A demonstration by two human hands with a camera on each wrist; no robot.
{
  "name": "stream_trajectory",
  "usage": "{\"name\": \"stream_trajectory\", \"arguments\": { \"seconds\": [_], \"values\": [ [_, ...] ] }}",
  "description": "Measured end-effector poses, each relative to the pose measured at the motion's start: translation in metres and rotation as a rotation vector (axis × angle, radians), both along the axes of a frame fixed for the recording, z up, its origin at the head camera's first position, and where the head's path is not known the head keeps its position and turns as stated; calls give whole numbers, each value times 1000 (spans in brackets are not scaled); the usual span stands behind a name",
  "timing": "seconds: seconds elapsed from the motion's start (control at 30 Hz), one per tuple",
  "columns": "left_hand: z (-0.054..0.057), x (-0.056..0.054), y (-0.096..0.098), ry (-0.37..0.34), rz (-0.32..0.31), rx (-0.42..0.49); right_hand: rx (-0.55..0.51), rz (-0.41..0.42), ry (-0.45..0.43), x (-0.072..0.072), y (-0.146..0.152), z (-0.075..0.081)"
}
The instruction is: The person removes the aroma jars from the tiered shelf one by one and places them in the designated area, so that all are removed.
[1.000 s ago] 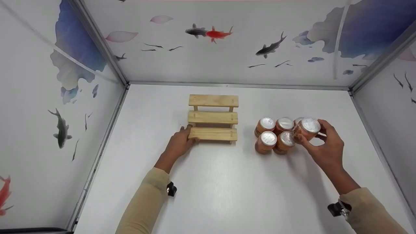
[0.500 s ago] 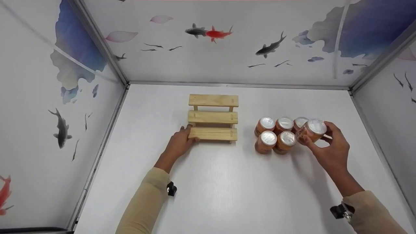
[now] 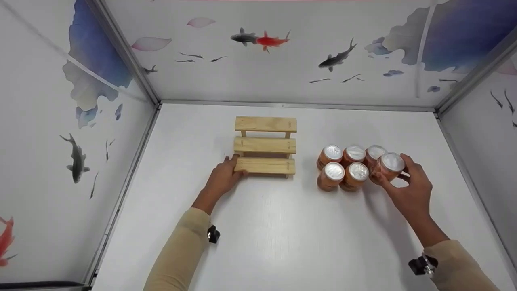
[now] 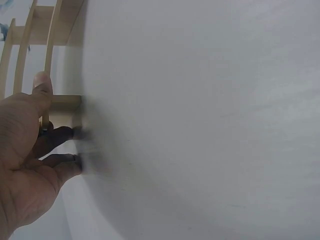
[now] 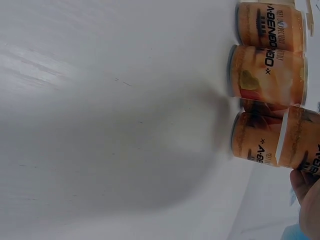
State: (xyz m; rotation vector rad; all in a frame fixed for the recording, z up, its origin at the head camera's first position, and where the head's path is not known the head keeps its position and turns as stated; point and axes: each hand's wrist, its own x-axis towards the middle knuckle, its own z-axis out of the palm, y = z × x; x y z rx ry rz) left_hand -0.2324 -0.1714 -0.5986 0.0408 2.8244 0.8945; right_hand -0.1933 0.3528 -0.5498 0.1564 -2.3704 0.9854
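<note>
A pale wooden three-tier stepped rack [image 3: 265, 145] stands mid-table in the head view. My left hand [image 3: 222, 176] grips the left end of its lowest board, thumb at the front; the left wrist view shows the thumb [image 4: 42, 84] against the board and other fingers behind and below. On the right, my right hand [image 3: 411, 189] holds an orange printed can [image 3: 388, 166] with a silver top between thumb and fingers. This held can [image 5: 301, 140] is off the table in the right wrist view. Beside it, several similar cans [image 3: 333, 171] stand upright, close together.
The white table [image 3: 262, 234] stretches in front of the rack and cans. White panels with painted fish and leaves, such as the back wall [image 3: 282, 81], enclose it on the left, back and right. Metal strips run along their lower edges.
My right hand and its can have shifted slightly right, then a little toward me, uncovering more of the can at the group's back right. The left hand and rack stay put.
</note>
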Motion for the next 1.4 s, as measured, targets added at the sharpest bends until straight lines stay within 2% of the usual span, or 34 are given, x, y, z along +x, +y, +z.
{"name": "stream_trajectory", "arguments": {
  "seconds": [0.53, 0.97, 1.4],
  "values": [
    [1, 1, -2, -1, -10, 14, -9, -6, -132, 0, -2, -33],
    [-1, 1, 0, -17, 7, 38, -19, -25, -240, 3, -2, -42],
    [-2, -1, -2, -4, 1, 46, -14, -11, -273, 3, -3, -44]
  ]
}}
